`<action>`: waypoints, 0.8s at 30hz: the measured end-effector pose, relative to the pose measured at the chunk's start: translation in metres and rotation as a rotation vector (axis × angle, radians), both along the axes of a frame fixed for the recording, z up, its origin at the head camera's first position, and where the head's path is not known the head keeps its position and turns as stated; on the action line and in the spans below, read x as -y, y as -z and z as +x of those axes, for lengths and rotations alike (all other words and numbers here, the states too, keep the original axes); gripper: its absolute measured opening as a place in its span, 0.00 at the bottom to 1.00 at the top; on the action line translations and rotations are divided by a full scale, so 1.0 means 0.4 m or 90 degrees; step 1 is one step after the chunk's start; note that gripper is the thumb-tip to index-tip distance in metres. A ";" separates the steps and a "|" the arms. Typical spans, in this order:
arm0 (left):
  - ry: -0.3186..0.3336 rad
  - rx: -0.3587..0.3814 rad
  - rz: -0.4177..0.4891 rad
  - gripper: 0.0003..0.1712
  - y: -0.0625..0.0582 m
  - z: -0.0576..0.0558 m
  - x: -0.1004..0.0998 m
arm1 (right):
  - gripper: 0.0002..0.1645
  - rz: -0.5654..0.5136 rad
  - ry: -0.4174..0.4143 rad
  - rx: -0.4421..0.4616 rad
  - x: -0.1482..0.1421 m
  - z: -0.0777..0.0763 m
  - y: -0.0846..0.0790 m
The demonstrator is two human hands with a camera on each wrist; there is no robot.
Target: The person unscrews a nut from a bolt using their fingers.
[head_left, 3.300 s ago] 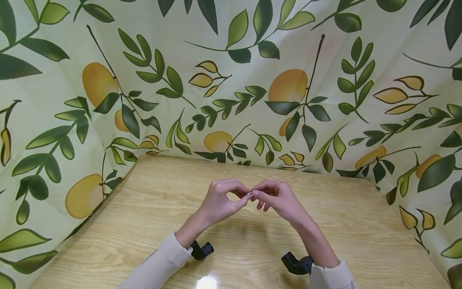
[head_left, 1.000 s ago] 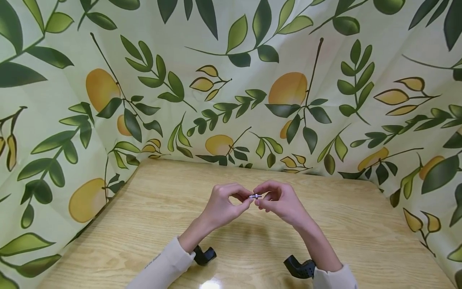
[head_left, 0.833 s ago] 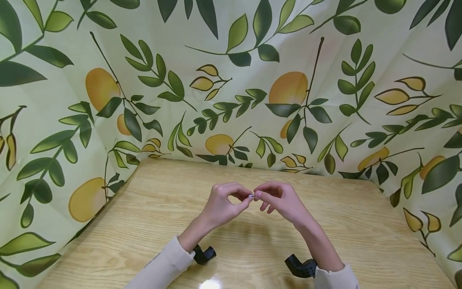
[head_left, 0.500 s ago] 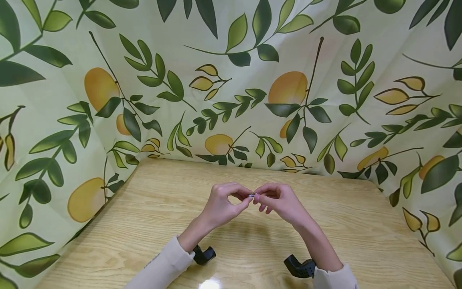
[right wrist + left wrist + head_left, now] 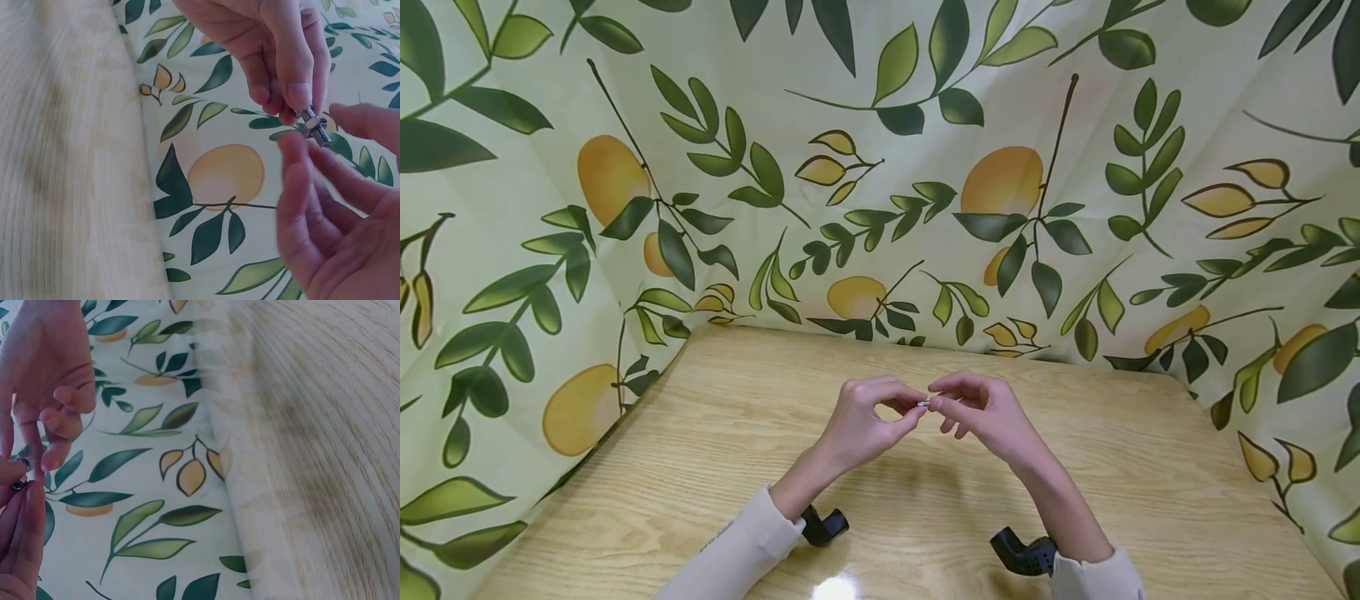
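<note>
In the right wrist view, a small silver bolt (image 5: 320,139) with a hex nut (image 5: 312,125) partway along its thread points out of the left hand's fingertips. My left hand (image 5: 859,421) pinches one end of it between thumb and fingers, raised over the table. Facing it from the right is my right hand (image 5: 985,417), its thumb and index finger spread on either side of the bolt's free end, apart from each other. The left wrist view shows the bolt (image 5: 24,456) at the left edge; the pinched end is hidden by fingers.
A light wood-grain table (image 5: 737,467) lies below both hands. Behind and beside it hangs a leaf-and-fruit patterned cloth (image 5: 895,242). A black wrist mount (image 5: 824,527) is on the left wrist, another black wrist mount (image 5: 1022,552) on the right.
The right thumb and index finger come together at the bolt and part again over these frames; now the index finger is lifted. The left hand keeps its pinch, almost still.
</note>
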State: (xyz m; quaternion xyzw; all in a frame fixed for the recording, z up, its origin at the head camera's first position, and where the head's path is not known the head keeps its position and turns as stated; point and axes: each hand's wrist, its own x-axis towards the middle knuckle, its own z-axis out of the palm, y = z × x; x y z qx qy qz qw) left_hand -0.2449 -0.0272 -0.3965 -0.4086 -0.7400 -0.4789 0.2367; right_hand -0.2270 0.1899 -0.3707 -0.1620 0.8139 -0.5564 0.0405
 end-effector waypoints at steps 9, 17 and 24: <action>-0.001 -0.003 -0.006 0.06 -0.003 0.005 0.001 | 0.19 0.005 -0.020 0.038 0.007 0.002 -0.003; -0.004 0.005 -0.005 0.06 -0.009 0.006 0.004 | 0.16 -0.010 -0.009 -0.008 0.011 0.005 -0.004; -0.002 -0.002 0.001 0.05 -0.006 0.006 0.004 | 0.20 -0.014 -0.011 -0.013 0.014 0.010 -0.003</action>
